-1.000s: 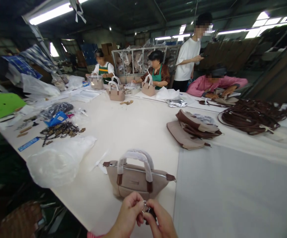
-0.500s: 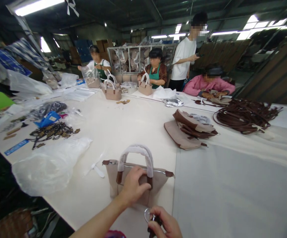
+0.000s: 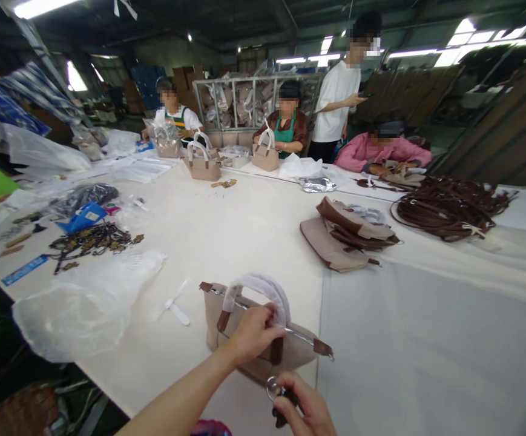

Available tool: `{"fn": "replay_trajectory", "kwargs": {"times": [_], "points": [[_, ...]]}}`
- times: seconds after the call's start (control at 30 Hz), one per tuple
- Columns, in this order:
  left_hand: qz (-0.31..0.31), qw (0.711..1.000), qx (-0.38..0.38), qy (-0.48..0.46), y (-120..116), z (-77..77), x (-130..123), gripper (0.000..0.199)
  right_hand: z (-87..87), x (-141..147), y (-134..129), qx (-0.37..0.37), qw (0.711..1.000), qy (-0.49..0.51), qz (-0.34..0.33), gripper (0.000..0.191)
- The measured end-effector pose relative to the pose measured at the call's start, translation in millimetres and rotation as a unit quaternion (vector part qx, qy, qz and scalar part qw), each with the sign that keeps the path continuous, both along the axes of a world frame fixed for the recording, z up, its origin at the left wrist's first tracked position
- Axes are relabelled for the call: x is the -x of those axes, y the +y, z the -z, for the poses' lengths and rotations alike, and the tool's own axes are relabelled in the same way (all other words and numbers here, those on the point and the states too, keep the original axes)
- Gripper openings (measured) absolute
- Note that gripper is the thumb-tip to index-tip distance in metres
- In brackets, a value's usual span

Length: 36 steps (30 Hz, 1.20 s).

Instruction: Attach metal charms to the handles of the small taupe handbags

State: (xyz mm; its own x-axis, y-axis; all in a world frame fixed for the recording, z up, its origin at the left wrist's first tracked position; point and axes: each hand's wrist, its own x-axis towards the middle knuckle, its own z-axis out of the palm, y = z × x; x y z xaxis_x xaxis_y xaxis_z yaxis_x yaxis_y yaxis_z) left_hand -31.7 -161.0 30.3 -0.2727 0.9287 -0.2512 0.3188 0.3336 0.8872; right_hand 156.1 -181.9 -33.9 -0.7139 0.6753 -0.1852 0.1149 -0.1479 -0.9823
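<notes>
A beige handbag (image 3: 220,306) with brown trim stands on the table below me, turned at a slant. Its handles (image 3: 283,303) are wrapped in white padding. My left hand (image 3: 258,333) is closed on the bag's upper edge by the zip, under the handles; its fingertips are partly hidden. Close to the bag's near right side, my right hand (image 3: 305,402) grips a small dark keyring-like piece (image 3: 284,404). A metal ring (image 3: 270,387) sticks out of that piece towards the bag, and I cannot tell whether it touches.
Flat handbags (image 3: 347,236) lie stacked ahead to the right, before a heap of brown straps (image 3: 448,209). On the left are a clear plastic bag (image 3: 85,309) and a pile of dark cords with tags (image 3: 92,239). Several co-workers (image 3: 290,130) are across the table.
The handbag has swung round, its right end coming nearer to me and lower. My left hand has shifted slightly right with it. My right hand still holds the dark piece.
</notes>
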Motion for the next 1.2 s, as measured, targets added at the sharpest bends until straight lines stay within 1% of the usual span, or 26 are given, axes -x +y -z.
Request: {"fn": "replay_trajectory", "kwargs": {"times": [0.07, 0.13, 0.23, 0.33, 0.43, 0.57, 0.77, 0.83, 1.0, 1.2], "points": [[-0.003, 0.999, -0.004, -0.045, -1, 6.5, 1, 0.014, 4.2, 3, 6, -0.022, 1.0, -0.006, -0.015, 0.023], [0.003, 0.995, -0.006, -0.099, -2, 12.3, 0, 0.01, 7.1, 8, 11, -0.06, 0.998, -0.011, -0.02, 0.021], [0.011, 0.985, -0.001, -0.171, -6, 17.0, -4, 0.01, 8.8, 16, 16, -0.128, 0.992, -0.015, 0.007, 0.019], [0.005, 0.977, 0.005, -0.213, -9, 18.7, -7, 0.008, 8.4, 22, 15, -0.145, 0.989, -0.024, 0.032, 0.021], [-0.012, 0.972, 0.006, -0.234, -10, 22.0, -9, 0.008, 6.9, 26, 9, -0.146, 0.986, -0.044, 0.062, 0.023], [-0.029, 0.97, 0.009, -0.243, -12, 30.0, -10, 0.01, 5.0, 31, 1, -0.149, 0.982, -0.069, 0.093, 0.025], [-0.062, 0.967, 0.022, -0.246, -12, 38.9, -10, 0.017, 1.8, 38, -3, -0.218, 0.969, -0.055, 0.107, 0.022], [-0.066, 0.965, 0.023, -0.253, -11, 40.1, -11, 0.017, 0.2, 39, -4, -0.213, 0.968, -0.063, 0.118, 0.023], [-0.09, 0.958, 0.02, -0.27, -15, 43.4, -17, 0.02, -1.4, 40, -13, -0.135, 0.969, -0.102, 0.182, 0.03], [-0.11, 0.951, 0.004, -0.289, -22, 44.7, -24, 0.019, -0.5, 38, -20, -0.124, 0.958, -0.103, 0.235, 0.037]]}}
